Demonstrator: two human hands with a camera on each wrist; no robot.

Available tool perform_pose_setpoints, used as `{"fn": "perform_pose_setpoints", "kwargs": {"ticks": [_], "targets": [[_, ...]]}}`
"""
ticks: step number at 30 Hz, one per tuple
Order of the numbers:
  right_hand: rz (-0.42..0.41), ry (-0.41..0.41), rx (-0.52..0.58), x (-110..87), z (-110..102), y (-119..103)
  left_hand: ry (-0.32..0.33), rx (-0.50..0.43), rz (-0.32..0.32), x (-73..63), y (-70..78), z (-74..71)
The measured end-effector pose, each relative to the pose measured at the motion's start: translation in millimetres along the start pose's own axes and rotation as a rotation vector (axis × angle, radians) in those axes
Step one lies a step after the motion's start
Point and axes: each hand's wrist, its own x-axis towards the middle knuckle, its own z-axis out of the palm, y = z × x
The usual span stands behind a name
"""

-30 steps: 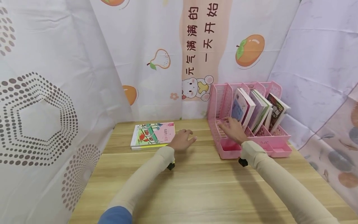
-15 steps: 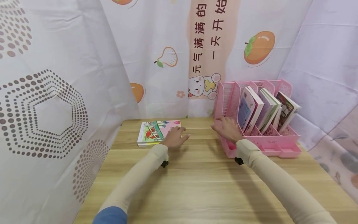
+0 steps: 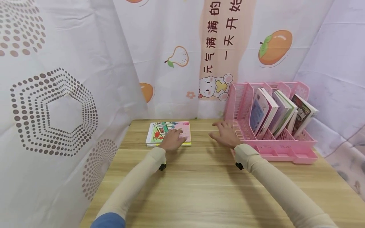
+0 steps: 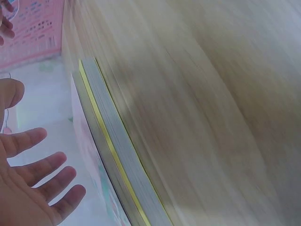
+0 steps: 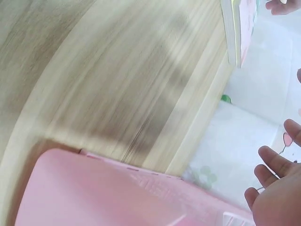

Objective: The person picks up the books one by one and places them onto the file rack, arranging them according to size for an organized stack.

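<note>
Two stacked books lie flat near the back of the table, the top one with a pink and green picture cover. My left hand hovers over their right front part, fingers spread and holding nothing. In the left wrist view the page edges of the books show beside the spread fingers. My right hand is in the air at the left side of the pink book rack, its fingers loosely bent and nothing in them. Part of the rack's left front corner is hidden behind that hand and sleeve.
Several books lean in the rack's right-hand compartments, and small trays run along its front. A white printed curtain hangs behind the wooden table, with more cloth at both sides.
The right hand has moved left, from over the rack's left compartment to beside the rack. The left hand has come over the two books. The head view has turned slightly left.
</note>
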Motion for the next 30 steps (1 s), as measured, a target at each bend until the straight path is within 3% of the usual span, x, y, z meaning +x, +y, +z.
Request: {"fn": "perform_pose_setpoints", "kwargs": {"ticks": [14,18,27,30], "targets": [[-0.068,-0.069,-0.049,11.0,34,-24,0.015,0.01,-0.063,-24.1,-35.4,-18.9],[-0.09,-0.092,-0.013,13.5,40,-28,0.02,0.022,-0.088,-27.9,-45.3,-24.6],[-0.102,-0.107,0.02,12.6,56,-31,0.094,0.008,-0.171,-41.4,-70.5,-37.0],[-0.11,-0.127,-0.001,11.5,61,-34,0.086,0.035,-0.185,-47.7,-80.0,-38.3]]}}
